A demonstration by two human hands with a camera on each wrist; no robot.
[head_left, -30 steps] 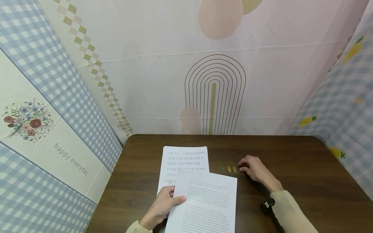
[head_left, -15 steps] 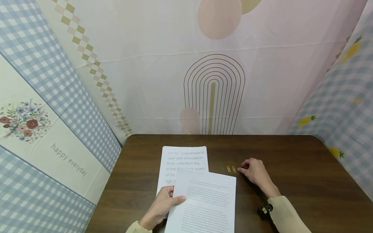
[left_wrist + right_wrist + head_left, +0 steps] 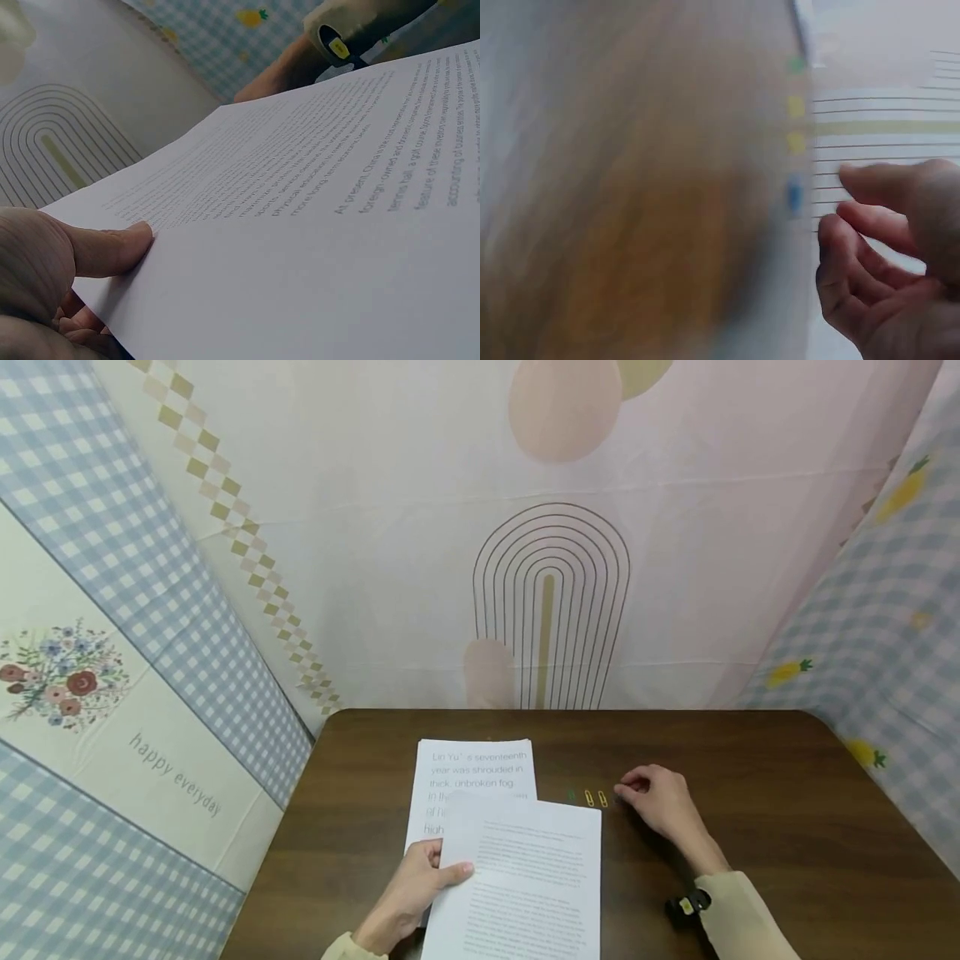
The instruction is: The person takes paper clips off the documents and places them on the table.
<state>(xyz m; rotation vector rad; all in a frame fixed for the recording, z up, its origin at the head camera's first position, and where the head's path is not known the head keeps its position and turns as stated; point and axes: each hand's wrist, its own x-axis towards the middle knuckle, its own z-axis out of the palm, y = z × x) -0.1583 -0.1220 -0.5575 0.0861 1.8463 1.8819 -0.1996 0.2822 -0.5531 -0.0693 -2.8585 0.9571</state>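
Note:
My left hand grips the near-left edge of a sheet of small print, thumb on top; in the left wrist view the thumb presses on the sheet. Under it lies a sheet of large print. To the right, a row of paper clips lies on the table: green, two yellow, and a blue one. My right hand rests beside the row, fingers loosely curled. In the right wrist view the fingertips stand just short of the blue clip and hold nothing.
The dark wooden table is walled in by patterned cloth at the back and on both sides. A small black camera sits on my right wrist. Much of the right wrist view is blurred.
The small-print sheet and my left hand have slid slightly left. My right hand has shifted a little beside the clips. The clips lie where they were.

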